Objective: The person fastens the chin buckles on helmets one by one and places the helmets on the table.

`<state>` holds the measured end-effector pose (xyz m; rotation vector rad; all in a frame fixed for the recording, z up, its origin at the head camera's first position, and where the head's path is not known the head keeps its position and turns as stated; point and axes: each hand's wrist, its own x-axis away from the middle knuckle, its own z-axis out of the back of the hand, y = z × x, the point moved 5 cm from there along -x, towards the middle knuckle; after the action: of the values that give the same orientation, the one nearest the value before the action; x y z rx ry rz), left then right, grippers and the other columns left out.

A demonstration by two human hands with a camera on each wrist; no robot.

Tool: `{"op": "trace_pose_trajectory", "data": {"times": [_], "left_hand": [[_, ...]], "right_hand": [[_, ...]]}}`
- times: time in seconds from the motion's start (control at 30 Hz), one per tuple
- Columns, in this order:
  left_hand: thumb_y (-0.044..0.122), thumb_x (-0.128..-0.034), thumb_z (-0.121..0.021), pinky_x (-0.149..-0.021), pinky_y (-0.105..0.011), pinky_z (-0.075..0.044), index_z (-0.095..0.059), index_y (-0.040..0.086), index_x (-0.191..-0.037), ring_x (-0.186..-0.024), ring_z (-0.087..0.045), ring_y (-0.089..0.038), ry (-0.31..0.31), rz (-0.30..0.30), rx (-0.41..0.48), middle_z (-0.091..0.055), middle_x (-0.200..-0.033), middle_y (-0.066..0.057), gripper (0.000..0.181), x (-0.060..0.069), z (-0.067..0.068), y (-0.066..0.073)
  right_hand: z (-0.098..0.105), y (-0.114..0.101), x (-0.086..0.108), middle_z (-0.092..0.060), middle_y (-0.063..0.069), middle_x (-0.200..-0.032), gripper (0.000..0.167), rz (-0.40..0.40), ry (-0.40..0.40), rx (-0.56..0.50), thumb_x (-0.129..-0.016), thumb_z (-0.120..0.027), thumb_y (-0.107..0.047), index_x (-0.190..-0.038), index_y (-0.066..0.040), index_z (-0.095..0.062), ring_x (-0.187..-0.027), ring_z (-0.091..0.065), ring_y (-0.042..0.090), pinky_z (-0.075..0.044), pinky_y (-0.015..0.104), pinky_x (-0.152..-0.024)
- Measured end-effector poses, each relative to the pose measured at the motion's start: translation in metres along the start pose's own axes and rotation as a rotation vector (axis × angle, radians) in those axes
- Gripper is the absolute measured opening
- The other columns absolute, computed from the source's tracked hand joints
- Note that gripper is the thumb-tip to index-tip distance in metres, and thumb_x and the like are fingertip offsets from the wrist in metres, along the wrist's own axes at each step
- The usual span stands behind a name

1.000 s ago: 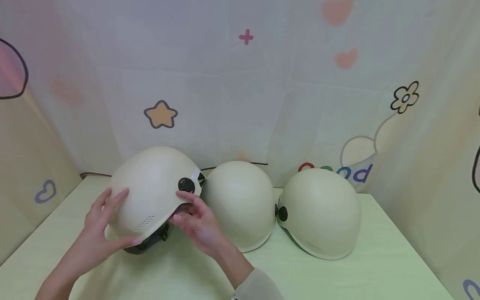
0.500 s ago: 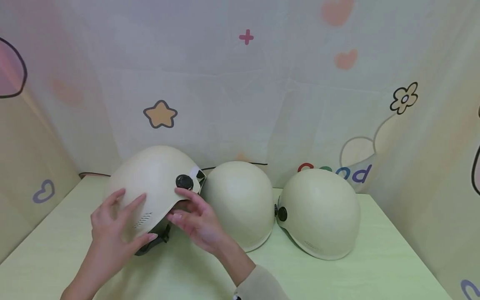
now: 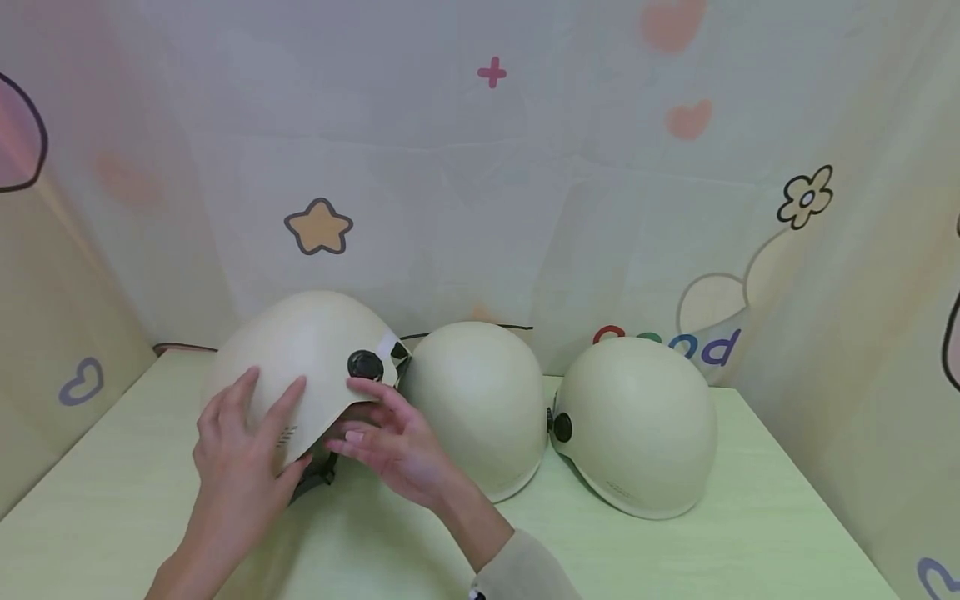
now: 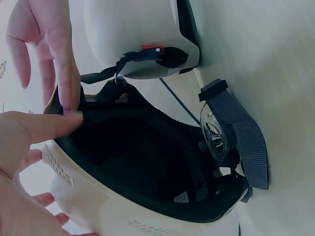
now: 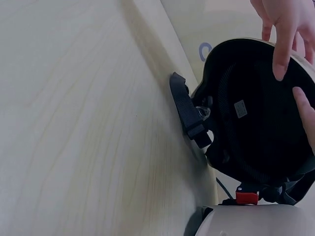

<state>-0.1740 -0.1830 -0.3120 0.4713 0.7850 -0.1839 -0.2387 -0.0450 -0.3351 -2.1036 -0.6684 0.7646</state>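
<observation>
Three cream helmets stand in a row in the head view. The leftmost helmet (image 3: 311,333) is tilted, with its front rim lifted and a black round knob (image 3: 365,365) on its side. My left hand (image 3: 240,458) grips its near rim, fingers spread over the shell and thumb over the edge. At the rim's right part, my right hand (image 3: 401,454) holds on, index finger outside below the knob, thumb to the inner side. The left wrist view shows the black lining (image 4: 133,147) and a dark chin strap (image 4: 246,137) hanging loose with its buckle.
Close beside the held helmet is the middle helmet (image 3: 480,408); the right helmet (image 3: 637,425) follows. A red buckle tab (image 5: 246,197) shows between helmets. All are on a pale wood-grain table (image 3: 600,550), with a printed curtain (image 3: 435,208) behind and at both sides.
My left hand has slid to the right along the helmet's near rim, toward my right hand. The held helmet has shifted slightly left; my right hand stays nearly in place.
</observation>
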Motion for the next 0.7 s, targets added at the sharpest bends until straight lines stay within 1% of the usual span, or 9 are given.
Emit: {"op": "trace_pose_trajectory", "data": {"times": [0.1,0.17,0.27,0.4,0.53,0.7], "left_hand": [[-0.008,-0.0510,-0.078,-0.068,-0.068,-0.030,-0.049,0.014,-0.127,-0.117,-0.021,-0.050,-0.008,0.012,-0.010,-0.024,-0.138,-0.024,0.084,-0.001,0.001,-0.002],[-0.009,-0.0509,-0.076,-0.067,-0.068,-0.030,-0.050,0.014,-0.126,-0.117,-0.022,-0.050,-0.013,0.013,-0.004,-0.024,-0.138,-0.024,0.083,-0.001,0.002,-0.003],[-0.010,-0.0510,-0.073,-0.065,-0.068,-0.032,-0.050,0.013,-0.126,-0.116,-0.023,-0.051,-0.014,0.000,0.007,-0.025,-0.138,-0.025,0.082,-0.002,0.004,-0.005],[-0.010,-0.0518,-0.067,-0.063,-0.066,-0.033,-0.051,0.013,-0.125,-0.115,-0.024,-0.052,-0.015,-0.013,0.014,-0.026,-0.138,-0.024,0.079,-0.001,0.006,-0.008],[-0.009,-0.0530,-0.063,-0.065,-0.065,-0.033,-0.051,0.013,-0.125,-0.116,-0.024,-0.051,-0.023,-0.017,0.022,-0.025,-0.139,-0.023,0.077,0.000,0.008,-0.011],[-0.012,-0.0524,-0.062,-0.068,-0.068,-0.031,-0.049,0.014,-0.128,-0.118,-0.022,-0.052,-0.067,-0.005,0.025,-0.022,-0.142,-0.022,0.081,0.002,0.010,-0.014]], "right_hand": [[0.002,-0.001,0.000,-0.050,0.011,-0.112,0.053,0.010,-0.003,0.019,-0.086,-0.042,0.016,-0.134,-0.005,-0.036,-0.105,-0.052,0.024,-0.036,0.048,-0.097],[0.006,-0.002,0.001,-0.050,0.012,-0.110,0.052,0.021,0.021,0.031,-0.086,-0.042,0.016,-0.132,-0.008,-0.039,-0.108,-0.052,0.027,-0.037,0.049,-0.096],[0.014,-0.007,0.002,-0.051,0.012,-0.106,0.053,0.043,0.088,0.048,-0.085,-0.042,0.016,-0.131,-0.010,-0.041,-0.107,-0.053,0.029,-0.039,0.050,-0.094],[0.023,-0.011,0.004,-0.050,0.011,-0.106,0.054,0.053,0.163,0.056,-0.084,-0.043,0.015,-0.132,-0.009,-0.039,-0.102,-0.054,0.025,-0.040,0.048,-0.093],[0.027,-0.012,0.003,-0.050,0.010,-0.109,0.051,0.045,0.184,0.026,-0.085,-0.042,0.015,-0.131,-0.008,-0.038,-0.099,-0.052,0.022,-0.040,0.048,-0.093],[0.030,-0.012,0.004,-0.051,0.012,-0.111,0.050,0.040,0.179,-0.010,-0.085,-0.042,0.015,-0.131,-0.005,-0.039,-0.099,-0.052,0.024,-0.040,0.048,-0.094]]}}
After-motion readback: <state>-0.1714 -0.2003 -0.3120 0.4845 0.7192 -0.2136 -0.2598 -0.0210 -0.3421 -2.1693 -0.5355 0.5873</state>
